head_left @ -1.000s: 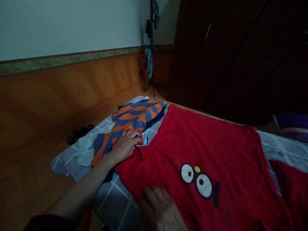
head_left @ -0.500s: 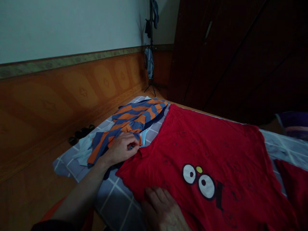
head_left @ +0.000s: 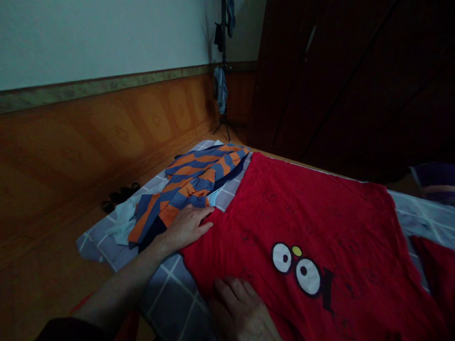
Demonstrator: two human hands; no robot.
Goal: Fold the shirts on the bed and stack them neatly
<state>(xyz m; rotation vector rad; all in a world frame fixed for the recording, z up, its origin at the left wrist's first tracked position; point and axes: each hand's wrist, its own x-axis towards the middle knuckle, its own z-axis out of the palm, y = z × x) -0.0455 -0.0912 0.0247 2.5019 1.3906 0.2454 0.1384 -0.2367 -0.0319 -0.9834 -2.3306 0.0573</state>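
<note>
Since half a second ago, the left hand has loosened from a pinch at the red shirt's edge and now lies flatter on it, while the right hand stays put. At far left, the wall [head_left: 106, 38] is pale above and orange-brown below, with dark shoes [head_left: 121, 195] on the floor [head_left: 46, 274] beside the bed [head_left: 174, 289]. Pale cloth [head_left: 123, 220] lies on the bed's checked sheet, partly under the orange and blue striped shirt [head_left: 199, 173]. Just beside that, the left hand [head_left: 190, 225] rests palm down on the left corner of the red shirt [head_left: 302, 203], fingers extended, thumb apart, gripping nothing. Behind, a dark stand [head_left: 224, 52] carries a blue garment [head_left: 221, 90]. Nearer, the right hand [head_left: 241, 303] rests on the red shirt's near edge, fingers bent slightly; whether it grasps cloth I cannot tell. The red shirt is spread over the middle of the bed, showing two printed white eyes. Past it rises the dark wardrobe [head_left: 337, 85]. At far right lie another red cloth [head_left: 435, 260] and, beyond the bed, something purple [head_left: 435, 177].
</note>
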